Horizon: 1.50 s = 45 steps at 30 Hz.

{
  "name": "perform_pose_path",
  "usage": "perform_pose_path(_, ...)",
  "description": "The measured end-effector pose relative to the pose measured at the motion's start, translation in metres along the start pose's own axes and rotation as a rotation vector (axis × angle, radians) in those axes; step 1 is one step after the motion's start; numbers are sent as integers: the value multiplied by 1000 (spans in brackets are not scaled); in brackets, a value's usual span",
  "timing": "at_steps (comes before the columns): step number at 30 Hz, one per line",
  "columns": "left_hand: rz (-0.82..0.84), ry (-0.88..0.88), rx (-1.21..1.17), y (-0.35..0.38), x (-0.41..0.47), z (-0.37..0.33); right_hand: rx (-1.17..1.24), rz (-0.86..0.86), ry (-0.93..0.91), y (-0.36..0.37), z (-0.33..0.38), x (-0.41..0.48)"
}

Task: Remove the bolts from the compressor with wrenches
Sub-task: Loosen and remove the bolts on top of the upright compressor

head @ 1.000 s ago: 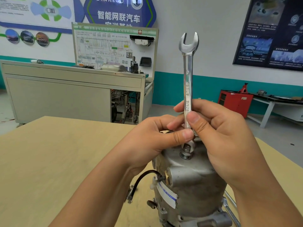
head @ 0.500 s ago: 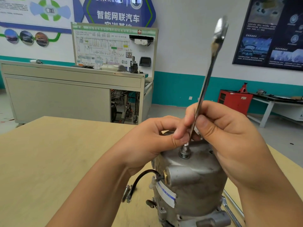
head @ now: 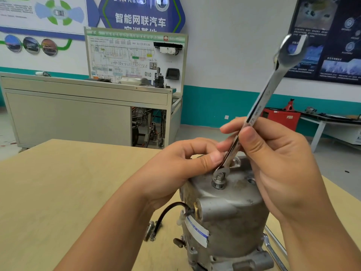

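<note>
A grey metal compressor (head: 230,216) stands upright on a wooden table (head: 58,192). A bolt (head: 219,179) with a washer sticks up from its top face. A chrome open-ended wrench (head: 261,102) leans up to the right, its lower jaw set on the bolt head. My right hand (head: 277,165) grips the wrench shaft just above the compressor. My left hand (head: 181,167) pinches the lower shaft close to the jaw, thumb against the metal.
A black cable (head: 166,214) hangs from the compressor's left side, and a loose bolt (head: 149,229) lies on the table beside it. Another wrench (head: 273,249) lies at the compressor's right. Behind the table stand a grey training bench (head: 78,110) and a red cabinet (head: 281,116).
The wrench has swung from upright to a lean toward the upper right, turning on the bolt. Both hands stayed at the bolt, and the right hand shifted slightly right.
</note>
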<state>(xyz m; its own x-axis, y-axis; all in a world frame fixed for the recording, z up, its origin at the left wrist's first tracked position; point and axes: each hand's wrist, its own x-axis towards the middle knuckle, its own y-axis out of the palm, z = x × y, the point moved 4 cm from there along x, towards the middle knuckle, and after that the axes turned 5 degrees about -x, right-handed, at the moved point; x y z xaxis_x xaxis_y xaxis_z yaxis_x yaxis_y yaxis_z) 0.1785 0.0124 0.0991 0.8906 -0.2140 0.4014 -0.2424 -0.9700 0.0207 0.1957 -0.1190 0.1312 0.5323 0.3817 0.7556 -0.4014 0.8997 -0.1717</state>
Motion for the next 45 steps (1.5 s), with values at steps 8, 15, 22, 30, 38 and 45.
perform_pose_path(8,-11,3,85,4,-1,-5,42,-23,53,1,-1,1)
perform_pose_path(15,-94,8,146,3,2,0,-131,-7,97,1,-6,0)
perform_pose_path(22,-142,27,83,5,3,-2,-183,60,86,6,-5,1)
perform_pose_path(30,-15,-14,-8,3,0,0,-123,155,5,13,1,2)
perform_pose_path(38,33,-42,81,9,-4,-7,8,244,19,11,1,0)
perform_pose_path(45,-59,-10,65,12,-1,-7,115,237,15,7,5,-1)
